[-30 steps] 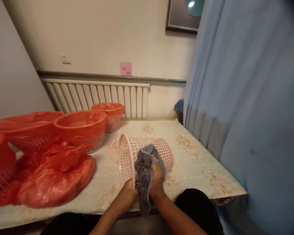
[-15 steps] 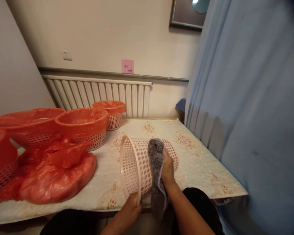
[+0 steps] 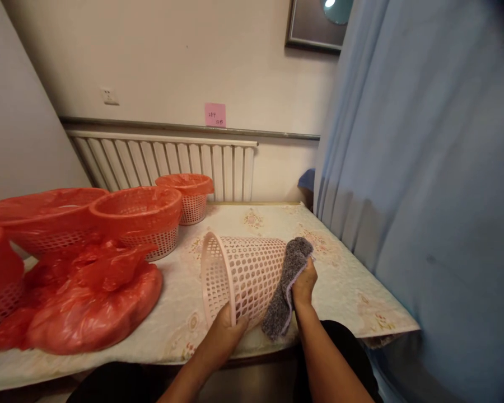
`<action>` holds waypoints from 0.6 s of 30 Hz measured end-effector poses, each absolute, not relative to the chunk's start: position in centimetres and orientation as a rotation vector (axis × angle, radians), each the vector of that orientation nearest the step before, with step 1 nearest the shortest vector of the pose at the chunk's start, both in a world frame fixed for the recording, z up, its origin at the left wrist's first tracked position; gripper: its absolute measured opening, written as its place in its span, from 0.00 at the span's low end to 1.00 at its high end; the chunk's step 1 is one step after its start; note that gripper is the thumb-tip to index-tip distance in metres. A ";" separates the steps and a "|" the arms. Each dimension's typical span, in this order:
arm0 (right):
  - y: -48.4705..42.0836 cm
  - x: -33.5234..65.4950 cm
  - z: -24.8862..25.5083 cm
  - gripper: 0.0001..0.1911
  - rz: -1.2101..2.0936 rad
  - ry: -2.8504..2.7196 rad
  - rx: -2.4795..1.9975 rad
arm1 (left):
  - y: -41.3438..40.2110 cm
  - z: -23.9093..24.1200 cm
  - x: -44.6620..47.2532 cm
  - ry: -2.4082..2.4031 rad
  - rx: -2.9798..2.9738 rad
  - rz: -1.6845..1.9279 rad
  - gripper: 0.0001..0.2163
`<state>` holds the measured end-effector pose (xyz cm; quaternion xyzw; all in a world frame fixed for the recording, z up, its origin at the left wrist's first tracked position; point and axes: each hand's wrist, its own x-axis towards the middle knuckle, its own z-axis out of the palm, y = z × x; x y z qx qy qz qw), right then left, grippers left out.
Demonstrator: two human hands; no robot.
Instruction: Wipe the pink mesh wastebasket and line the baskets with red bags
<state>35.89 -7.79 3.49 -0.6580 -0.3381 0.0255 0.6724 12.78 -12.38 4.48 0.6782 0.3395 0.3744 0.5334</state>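
Observation:
A pale pink perforated plastic basket (image 3: 252, 268) lies on its side over the near edge of the table, its mouth turned left. My left hand (image 3: 224, 338) grips the rim at the lower front, thumb on the outside. In my right hand (image 3: 304, 282) is a grey fuzzy cloth (image 3: 283, 305) with a lilac edge, bunched in closed fingers. The cloth presses against the basket's base end at the right and hides part of it.
Several baskets lined with red plastic bags (image 3: 136, 210) stand at the left. A heap of red bags (image 3: 96, 313) lies before them on the floral-covered table (image 3: 336, 291). A blue curtain (image 3: 415, 184) hangs at right; a radiator (image 3: 231, 168) is behind.
My right hand and the cloth have slid right along the basket's side to its base end. My left hand has risen slightly, still on the rim.

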 end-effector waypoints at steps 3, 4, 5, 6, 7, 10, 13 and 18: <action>-8.3 33.7 3.7 0.13 0.073 -0.823 -1.444 | -11.3 4.5 12.8 0.748 1.536 0.906 0.22; -8.6 32.7 3.8 0.14 0.088 -0.857 -1.414 | -11.1 4.4 12.7 0.728 1.527 0.904 0.22; -8.9 31.6 3.9 0.15 0.112 -0.890 -1.378 | -10.9 4.3 12.7 0.713 1.523 0.906 0.21; -9.3 30.4 3.9 0.16 0.140 -0.926 -1.338 | -10.7 4.2 12.7 0.704 1.525 0.912 0.20; -9.7 29.2 4.0 0.17 0.163 -0.973 -1.297 | -10.6 4.1 12.8 0.699 1.531 0.917 0.19; -11.2 26.0 4.1 0.15 0.161 -1.208 -1.160 | -10.6 3.6 12.8 0.754 1.549 0.912 0.12; -12.2 24.4 4.3 0.17 0.048 -1.437 -1.018 | -10.9 3.2 12.7 0.818 1.580 0.869 0.10; -11.3 25.4 4.6 0.18 0.010 -1.549 -0.991 | -11.5 3.3 12.3 0.815 1.623 0.840 0.11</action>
